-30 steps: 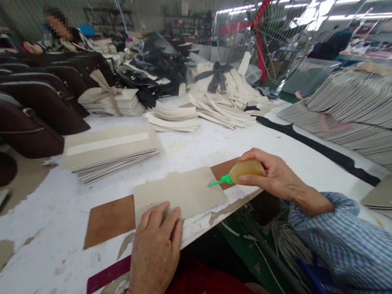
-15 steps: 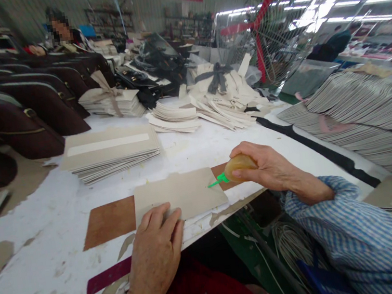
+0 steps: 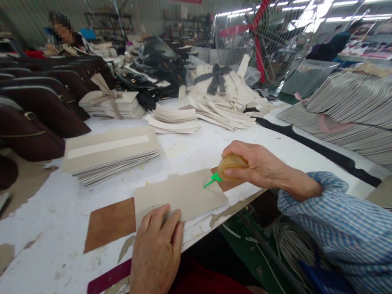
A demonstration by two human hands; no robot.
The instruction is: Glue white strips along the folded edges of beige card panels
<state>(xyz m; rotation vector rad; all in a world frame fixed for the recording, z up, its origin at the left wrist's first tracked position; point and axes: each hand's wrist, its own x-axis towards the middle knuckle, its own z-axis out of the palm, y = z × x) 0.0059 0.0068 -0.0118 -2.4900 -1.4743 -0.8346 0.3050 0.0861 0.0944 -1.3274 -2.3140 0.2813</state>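
The grey card panel (image 3: 179, 197) lies flat near the front edge of the white counter (image 3: 63, 219), laid across a brown leather strip (image 3: 109, 223) whose ends show beyond the panel's left and right edges. The left hand (image 3: 156, 255) rests palm down with its fingers spread flat on the panel's near left corner, pressing rather than gripping, and its wrist hangs past the counter's front edge. The right hand (image 3: 257, 165) is clenched around an amber glue bottle (image 3: 230, 165), held just beyond the panel's right edge; the bottle's green nozzle (image 3: 211, 181) points left and down and meets the panel at its upper right corner.

Behind the panel the counter surface is bare up to a stack of grey cards (image 3: 109, 154) bearing a pale strip, which sits behind and to the left of the panel. To the panel's left the counter is open past the leather strip, with scraps of torn paper along the front edge. Further behind the panel lie fanned piles of cream pieces (image 3: 218, 100), and dark brown bags (image 3: 27, 117) stand in a row far to the rear left. Well to the right of the panel, past a black strip (image 3: 312, 143), slanted stacks of grey board (image 3: 365, 108) crowd that side.
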